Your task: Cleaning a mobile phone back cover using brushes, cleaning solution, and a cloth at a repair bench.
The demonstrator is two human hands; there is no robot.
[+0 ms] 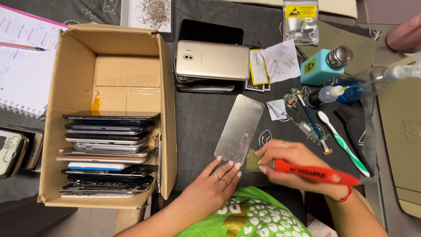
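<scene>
A silver metal phone plate lies on the dark mat in front of me. My left hand rests its fingertips on the plate's near edge. My right hand grips a red-handled tool and presses its tip end at the plate's near right corner, where a small olive-coloured piece sits under the fingers. The tool's tip is hidden by my fingers.
A cardboard box at left holds several stacked phones. A gold phone back tops a pile behind the plate. To the right lie a circuit board, a blue-handled tool, a green-white toothbrush, a teal dispenser bottle and a squeeze bottle.
</scene>
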